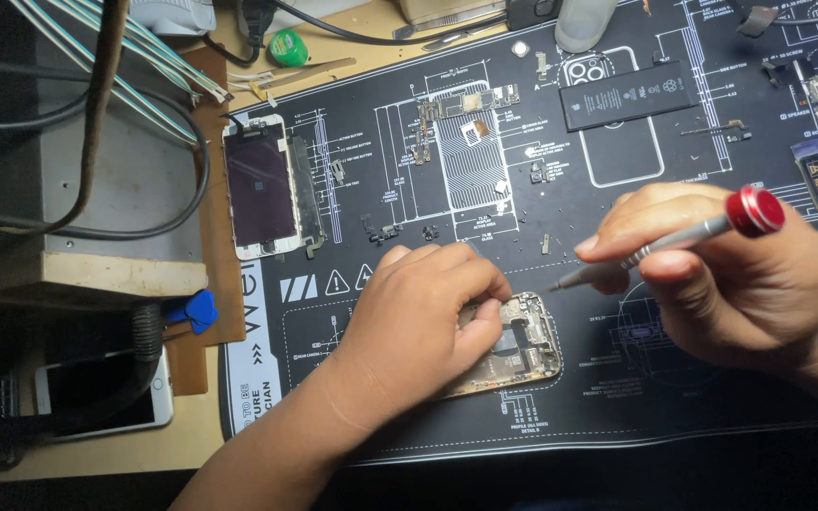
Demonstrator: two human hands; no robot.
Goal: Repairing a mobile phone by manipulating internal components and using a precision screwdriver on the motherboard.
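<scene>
Hands: left hand (428,317) pins the opened silver phone chassis (523,345) at frame centre; right hand (726,274) grips a red-capped metal screwdriver (660,244), tip pointing left just above it

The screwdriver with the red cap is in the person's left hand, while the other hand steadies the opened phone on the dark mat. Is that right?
Not quite. The head view shows the screwdriver with the red cap held in the right hand, not the left. The rest stands: the left hand rests on the opened phone, steadying it on the dark mat.
</scene>
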